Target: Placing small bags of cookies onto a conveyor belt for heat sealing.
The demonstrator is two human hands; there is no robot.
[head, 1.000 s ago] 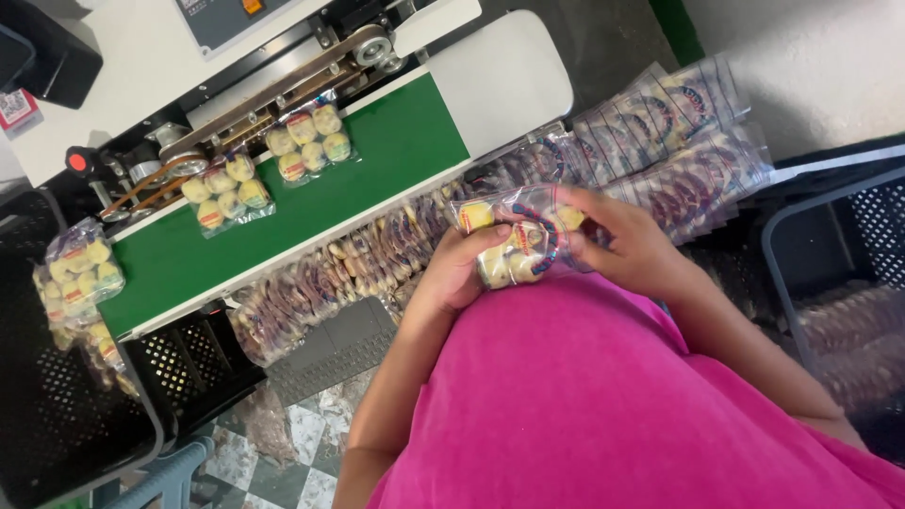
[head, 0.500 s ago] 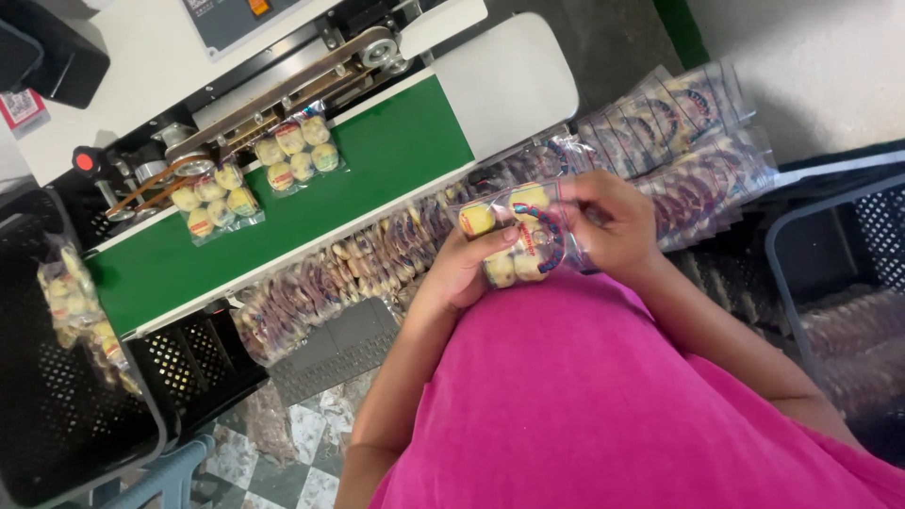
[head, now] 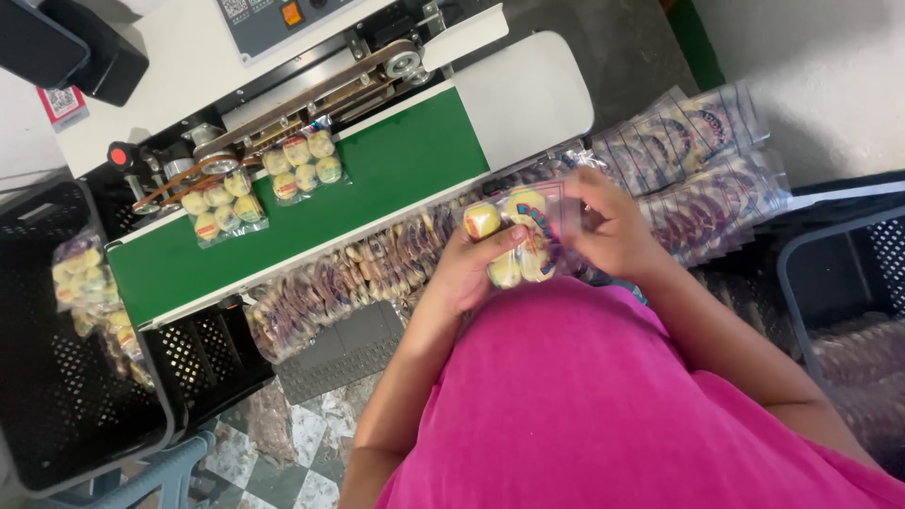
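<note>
A clear plastic packet of round yellow sweets (head: 520,236) is held in front of my pink shirt by both hands. My left hand (head: 468,273) grips it from below, thumb across its front. My right hand (head: 611,226) pinches its upper right edge. Just beyond it runs a green conveyor belt (head: 396,160) of a band sealing machine (head: 311,85). Two filled packets (head: 302,165) (head: 224,203) ride on the belt under the sealing head. A long row of packets (head: 377,269) lies along the belt's near edge.
A black perforated crate (head: 66,358) at the left holds sealed packets (head: 80,273). Stacks of flat printed bags (head: 698,160) lie at the right, beside another dark crate (head: 848,273). Checkered floor tiles (head: 283,443) show below.
The two packets on the belt have travelled left towards the crate. The packet in my hands has been turned and raised slightly, my right hand shifting along its edge.
</note>
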